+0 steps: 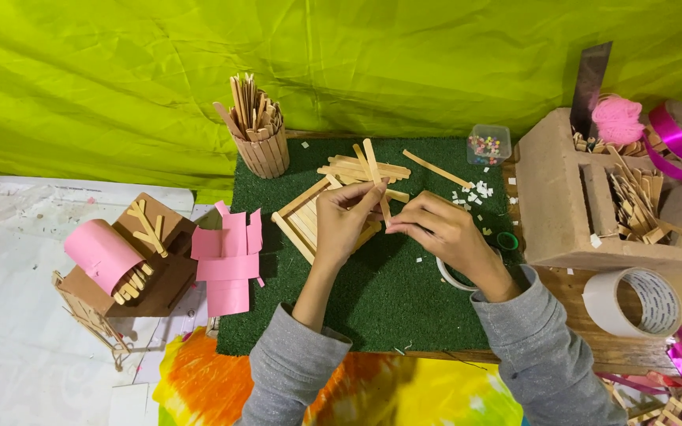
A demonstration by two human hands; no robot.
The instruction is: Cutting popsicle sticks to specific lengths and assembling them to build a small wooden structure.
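Both my hands meet over a green turf mat (pixel 372 308). My left hand (pixel 344 221) and my right hand (pixel 445 230) pinch the same thin wooden craft stick (pixel 378 177), which stands slanted between the fingertips. Under them lies a flat frame of glued wooden sticks (pixel 300 221). A loose pile of wooden sticks (pixel 357 168) lies just beyond my fingers. A roll of white tape (pixel 450 276) sits on the mat, partly hidden by my right wrist.
A stick-built cup full of sticks (pixel 258 134) stands at the mat's far left corner. Pink paper pieces (pixel 228 260) and a cardboard model with a pink roll (pixel 124 256) lie left. Right: bead box (pixel 489 145), cardboard organizer (pixel 570 197), wide tape roll (pixel 633 302), pink ribbon (pixel 676 138).
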